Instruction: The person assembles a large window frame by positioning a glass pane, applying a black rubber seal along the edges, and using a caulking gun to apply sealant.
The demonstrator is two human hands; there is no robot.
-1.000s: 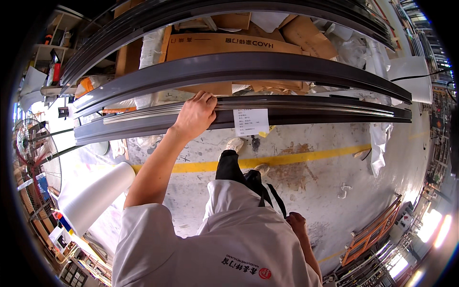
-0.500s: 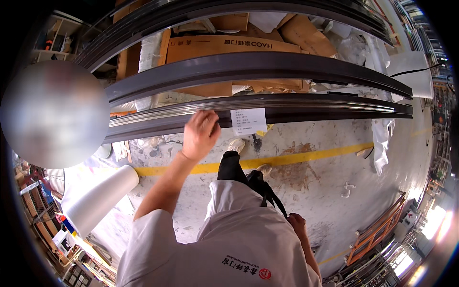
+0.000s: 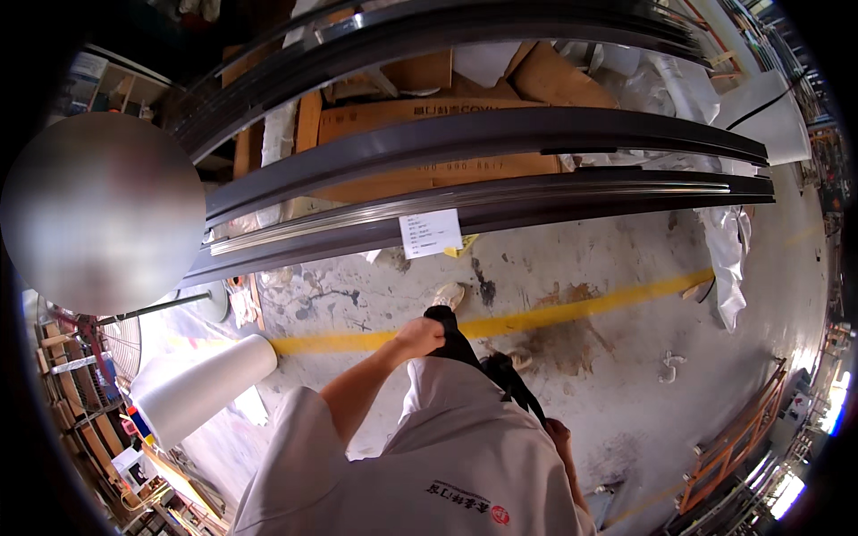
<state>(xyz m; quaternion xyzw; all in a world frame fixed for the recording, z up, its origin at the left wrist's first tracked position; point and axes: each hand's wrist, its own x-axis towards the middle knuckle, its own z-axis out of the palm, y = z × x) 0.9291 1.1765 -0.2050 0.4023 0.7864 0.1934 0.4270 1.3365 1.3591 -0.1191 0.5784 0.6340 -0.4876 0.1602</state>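
Note:
My left hand (image 3: 420, 338) is closed in front of my body, against the black trouser leg (image 3: 454, 345); what its fingers hold, if anything, is hidden. At my right side, my right hand (image 3: 558, 434) is closed at the end of a black strap (image 3: 527, 402). That strap runs down from a dark bundle (image 3: 500, 368) beside my legs. Ahead of me lies a long dark metal profile (image 3: 536, 204) with a bright strip along it. A white printed paper label (image 3: 431, 234) hangs on its near edge, apart from both hands.
More dark profiles (image 3: 429, 134) lie beyond, above cardboard (image 3: 384, 125) and plastic wrap. At left stands a roll of white foam sheet (image 3: 210, 389). A yellow line (image 3: 581, 308) crosses the grey floor. An orange-brown frame (image 3: 733, 438) is at the right. A blurred disc covers the left side.
My left hand has come away from the profile beside the label and dropped back to my trouser leg. My right hand stays at the strap. The view has shifted slightly.

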